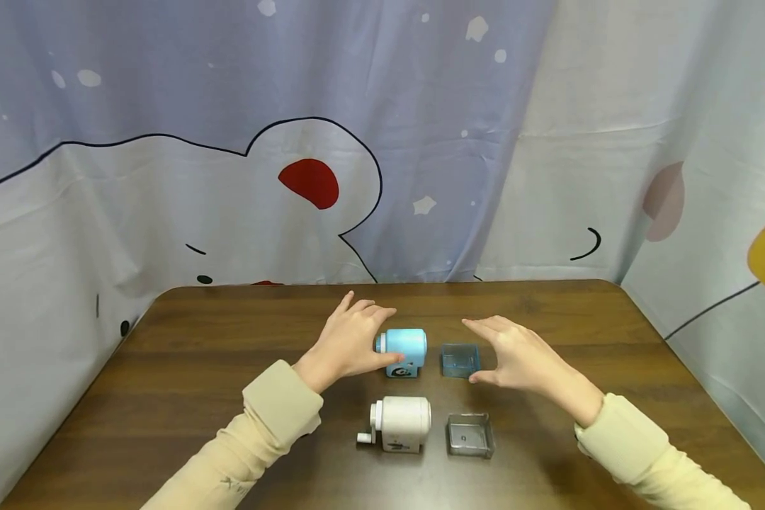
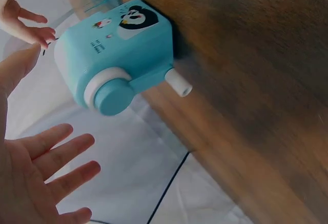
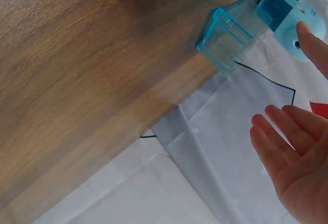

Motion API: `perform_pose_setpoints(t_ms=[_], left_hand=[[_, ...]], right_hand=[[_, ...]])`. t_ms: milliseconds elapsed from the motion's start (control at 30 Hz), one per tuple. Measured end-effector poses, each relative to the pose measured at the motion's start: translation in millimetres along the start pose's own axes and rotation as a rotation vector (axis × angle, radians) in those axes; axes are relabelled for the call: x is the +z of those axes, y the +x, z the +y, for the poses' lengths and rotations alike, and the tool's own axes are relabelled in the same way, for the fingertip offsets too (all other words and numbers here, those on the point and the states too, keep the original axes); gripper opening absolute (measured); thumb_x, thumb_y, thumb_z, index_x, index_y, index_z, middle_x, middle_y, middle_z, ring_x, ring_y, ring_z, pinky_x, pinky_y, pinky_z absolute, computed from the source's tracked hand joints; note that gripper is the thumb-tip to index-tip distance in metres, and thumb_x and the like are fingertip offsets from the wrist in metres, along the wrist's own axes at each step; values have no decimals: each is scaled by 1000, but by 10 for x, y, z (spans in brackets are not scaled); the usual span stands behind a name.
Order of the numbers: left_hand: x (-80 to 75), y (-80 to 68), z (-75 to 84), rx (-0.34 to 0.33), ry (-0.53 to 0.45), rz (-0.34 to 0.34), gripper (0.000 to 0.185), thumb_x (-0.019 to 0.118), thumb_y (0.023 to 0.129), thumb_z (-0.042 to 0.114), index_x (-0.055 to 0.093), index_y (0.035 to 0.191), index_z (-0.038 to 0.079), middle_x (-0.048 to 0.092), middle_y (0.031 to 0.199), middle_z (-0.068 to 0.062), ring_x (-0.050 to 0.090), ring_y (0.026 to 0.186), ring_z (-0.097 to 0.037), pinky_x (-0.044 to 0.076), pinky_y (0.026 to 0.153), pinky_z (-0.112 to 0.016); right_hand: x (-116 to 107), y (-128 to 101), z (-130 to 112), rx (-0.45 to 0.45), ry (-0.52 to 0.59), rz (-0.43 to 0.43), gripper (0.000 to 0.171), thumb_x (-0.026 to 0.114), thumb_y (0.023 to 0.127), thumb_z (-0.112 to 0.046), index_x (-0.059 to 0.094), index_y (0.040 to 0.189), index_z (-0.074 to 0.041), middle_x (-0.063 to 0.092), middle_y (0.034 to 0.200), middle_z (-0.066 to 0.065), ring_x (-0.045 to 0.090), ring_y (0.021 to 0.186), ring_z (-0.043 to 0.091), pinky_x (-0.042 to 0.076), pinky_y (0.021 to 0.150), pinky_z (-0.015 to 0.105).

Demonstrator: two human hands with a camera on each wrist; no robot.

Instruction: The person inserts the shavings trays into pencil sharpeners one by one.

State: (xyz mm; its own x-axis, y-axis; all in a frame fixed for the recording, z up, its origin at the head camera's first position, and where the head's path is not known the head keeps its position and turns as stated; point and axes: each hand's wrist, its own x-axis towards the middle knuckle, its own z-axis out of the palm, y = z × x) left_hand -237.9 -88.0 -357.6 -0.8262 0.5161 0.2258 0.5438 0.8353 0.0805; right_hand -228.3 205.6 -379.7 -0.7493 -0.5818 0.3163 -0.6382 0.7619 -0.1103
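**Blue sharpener and its drawer: hands closing in, nothing gripped**

Blue sharpener (image 1: 406,350) stands on the wooden bench (image 1: 185,368), far row, crank end leftward. Left hand (image 1: 350,340) hovers at that end, fingers straight and spread, thumb near the base; no grip visible. Clear blue drawer (image 1: 460,360) sits just right of the sharpener, apart from it. Right hand (image 1: 516,354) is released, fingers extended over the drawer. Judgement: approach step. Next move calls for steadying the body, then pinching the drawer squarely. White sharpener (image 1: 400,423) and grey drawer (image 1: 469,434) lie in the near row.
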Motion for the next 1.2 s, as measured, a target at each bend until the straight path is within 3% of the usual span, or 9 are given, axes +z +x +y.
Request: perform_pose_setpoints(t_ms=[200, 467, 767, 967, 1067, 1200], left_hand=[[89, 54, 12, 58, -5, -27, 71, 72, 76, 57, 59, 129, 12, 65, 125, -2, 54, 123, -23, 21, 116, -51], [182, 122, 13, 81, -12, -59, 69, 74, 75, 55, 61, 128, 12, 67, 121, -2, 56, 120, -23, 26, 115, -51], [306, 146, -5, 93, -56, -43, 71, 75, 74, 55, 60, 125, 8, 68, 116, -8, 62, 109, -26, 35, 110, -49], [452, 141, -42, 92, -105, -30, 71, 75, 74, 55, 59, 123, 6, 69, 107, -8, 64, 92, -23, 51, 84, -39], [496, 152, -50, 97, -131, -14, 66, 75, 75, 54, 60, 119, 7, 70, 100, -6, 63, 83, -18, 52, 70, -34], [542, 172, -53, 106, -155, 1, 60, 75, 76, 52, 59, 114, 7, 69, 95, -3, 62, 75, -15, 51, 62, -29]], right_hand=[[82, 46, 17, -14, -19, -52, 83, 87, 62, -38, 57, 130, -2, 65, 122, 13, 62, 112, 29, 52, 89, 44], [158, 93, 54, 9, -20, -137, 76, 87, 64, -37, 60, 126, -2, 66, 120, 14, 64, 108, 31, 52, 87, 45], [192, 96, 83, 53, 0, -188, 73, 87, 64, -37, 62, 122, 0, 67, 117, 15, 65, 105, 33, 53, 87, 45], [232, 94, 114, 63, 0, -196, 73, 86, 65, -39, 63, 120, 2, 69, 114, 15, 67, 101, 32, 53, 84, 44], [249, 96, 132, 75, 7, -199, 72, 86, 65, -38, 64, 119, 3, 70, 111, 15, 68, 98, 32, 54, 83, 44], [268, 105, 152, 85, 15, -196, 68, 86, 65, -37, 65, 117, 3, 71, 108, 15, 70, 93, 31, 55, 79, 43]])
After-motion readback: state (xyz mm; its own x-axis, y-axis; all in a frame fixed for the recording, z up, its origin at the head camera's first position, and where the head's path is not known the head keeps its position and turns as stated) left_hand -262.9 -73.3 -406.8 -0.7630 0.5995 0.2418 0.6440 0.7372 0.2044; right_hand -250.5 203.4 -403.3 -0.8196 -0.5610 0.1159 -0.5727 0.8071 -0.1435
